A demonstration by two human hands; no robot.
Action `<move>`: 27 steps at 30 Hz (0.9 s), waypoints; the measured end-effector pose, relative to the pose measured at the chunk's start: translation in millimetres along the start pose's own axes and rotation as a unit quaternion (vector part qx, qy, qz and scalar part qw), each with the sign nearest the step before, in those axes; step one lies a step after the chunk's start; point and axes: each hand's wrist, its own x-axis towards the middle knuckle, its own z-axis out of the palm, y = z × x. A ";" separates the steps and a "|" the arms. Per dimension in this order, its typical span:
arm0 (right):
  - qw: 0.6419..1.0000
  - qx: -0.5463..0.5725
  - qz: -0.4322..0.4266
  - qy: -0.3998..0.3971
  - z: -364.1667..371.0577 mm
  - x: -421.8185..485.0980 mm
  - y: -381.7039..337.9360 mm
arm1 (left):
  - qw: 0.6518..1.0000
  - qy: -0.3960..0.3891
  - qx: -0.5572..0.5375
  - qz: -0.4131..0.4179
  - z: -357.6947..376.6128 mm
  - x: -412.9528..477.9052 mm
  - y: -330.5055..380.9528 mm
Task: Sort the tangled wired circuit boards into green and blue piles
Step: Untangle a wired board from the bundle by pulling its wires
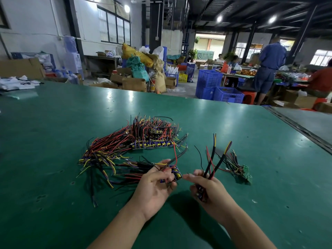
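Seen from head height, looking down: a wide green table (53, 141) in a busy workshop, with blue crates (213, 83) and cardboard boxes (133, 84) beyond the far edge. On the table's middle, ahead and to the left of both hands, a large tangled heap (133, 146) of mostly blue circuit boards with red, black and yellow wires, the boards lying in rough rows from left to right. Well apart on the right, a small green pile (242, 170) of green boards, with short wires pointing up and left. Nearer the viewer, the left hand (154, 187), palm up, fingers and thumb curled round a blue board (175, 174) with yellow parts, with wires trailing left toward the heap. Just beside it, the right hand (210, 191), clenched on a second board (199, 194), dark and mostly hidden in the fist, seemingly blue though hard to tell, with black sleeved leads (213, 164) standing up and fanning away. Right forefinger (188, 177) stretched toward the left hand's board, nearly touching. Judged from this: two boards being parted, possibly with wires caught between them. Green pile nearest the right hand, up and to its right; blue heap nearest the left hand. Likely wanted next: a pull along the wires' length, not across.
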 end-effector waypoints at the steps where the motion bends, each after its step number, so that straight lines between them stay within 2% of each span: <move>1: 1.000 0.011 -0.003 -0.003 0.7 0.9 1.8 | 1.000 -0.003 0.000 -0.004 0.4 -0.5 0.5; 5: 0.999 0.020 -0.013 -0.025 6.9 -1.2 9.7 | 1.000 -0.008 -0.004 -0.006 1.0 -1.7 0.0; 9: 0.999 -0.011 -0.037 0.005 13.3 -0.6 17.0 | 1.000 0.011 0.013 0.005 -0.1 0.0 -2.2; 12: 0.998 -0.001 -0.056 0.021 15.1 0.2 16.7 | 0.998 0.013 0.066 0.012 2.8 1.0 -5.3; 16: 0.995 0.044 -0.075 -0.052 15.4 -6.0 12.9 | 0.990 0.012 0.140 0.016 8.8 -1.4 -14.9; 18: 0.993 0.010 -0.086 -0.079 16.0 -7.9 14.7 | 0.977 0.019 0.213 0.027 10.0 -3.2 -20.2; 21: 0.993 -0.019 -0.089 -0.076 16.1 -8.3 16.2 | 0.935 0.011 0.349 0.063 7.5 -5.5 -25.4; 27: 0.993 -0.007 -0.110 0.031 11.1 -3.9 16.0 | 0.875 0.023 0.474 0.094 0.5 -3.1 -30.8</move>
